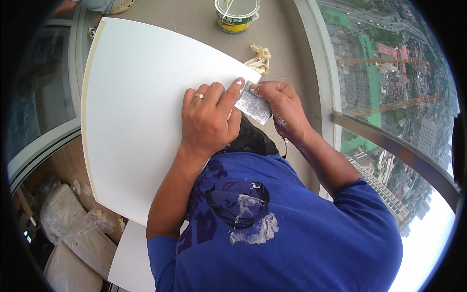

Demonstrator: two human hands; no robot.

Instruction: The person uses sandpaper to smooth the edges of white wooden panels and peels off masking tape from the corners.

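A large white panel (131, 97) with a yellowish strip along its left edge lies to my left. My left hand (209, 112), a ring on one finger, lies over the panel's right edge and grips it. Its index fingertip has a white smear and points at the far right corner. In my right hand (284, 104) is a thin rectangular metal scraper blade (254, 107), pinched between thumb and fingers. Whitish residue coats the blade, which is at the panel's edge near that corner. White specks dot my right hand.
On the floor ahead are a bucket (236, 17) and a crumpled cream cloth (259, 59). A railing (389, 136) and glass run along the right, with a city far below. Plastic-wrapped items (73, 219) lie at lower left. Another person's shoe (121, 6) shows at the top.
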